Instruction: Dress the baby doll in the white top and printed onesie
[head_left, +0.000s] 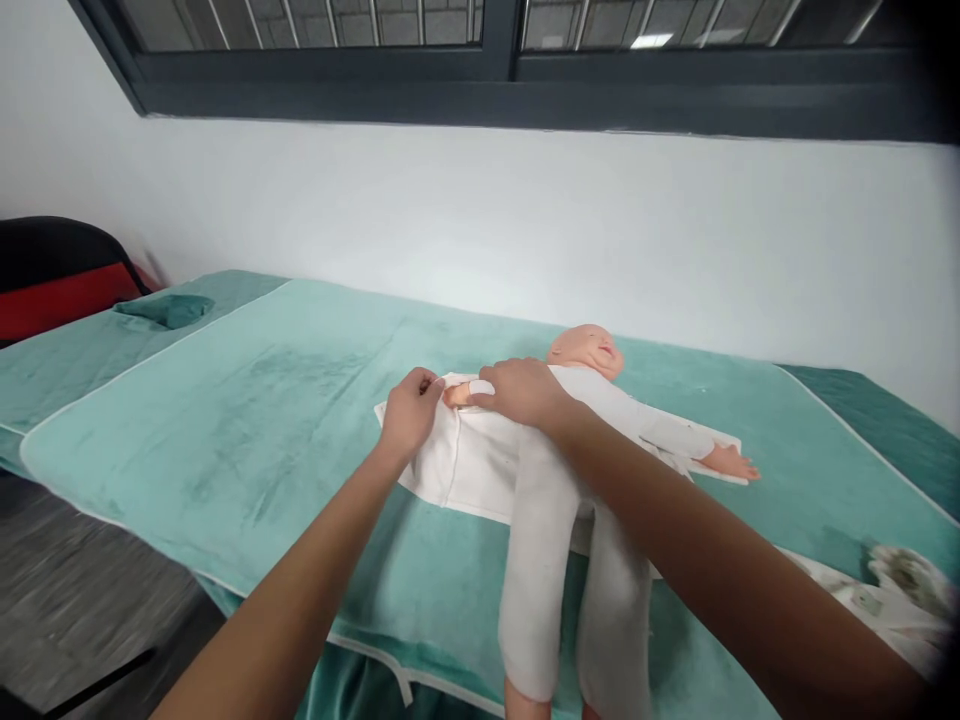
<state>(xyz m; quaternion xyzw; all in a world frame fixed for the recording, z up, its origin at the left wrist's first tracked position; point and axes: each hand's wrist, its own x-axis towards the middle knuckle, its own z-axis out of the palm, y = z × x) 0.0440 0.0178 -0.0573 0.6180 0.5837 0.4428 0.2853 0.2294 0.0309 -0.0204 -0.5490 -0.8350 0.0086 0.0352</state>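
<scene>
Green cover underneath the doll. Left hand pinches white cloth; right hand holds the doll's arm, probably steadying it.

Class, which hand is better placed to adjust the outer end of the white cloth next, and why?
Probably the left hand: it is at the outer end of the white cloth, beside the doll's hand. The right hand is farther in.

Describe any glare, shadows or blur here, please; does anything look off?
Head view: a bright patch glares in the window; soft shadows lie on the sheet beside the doll; the floor looks streaky, perhaps blurred; the right-hand corners darken.
</scene>
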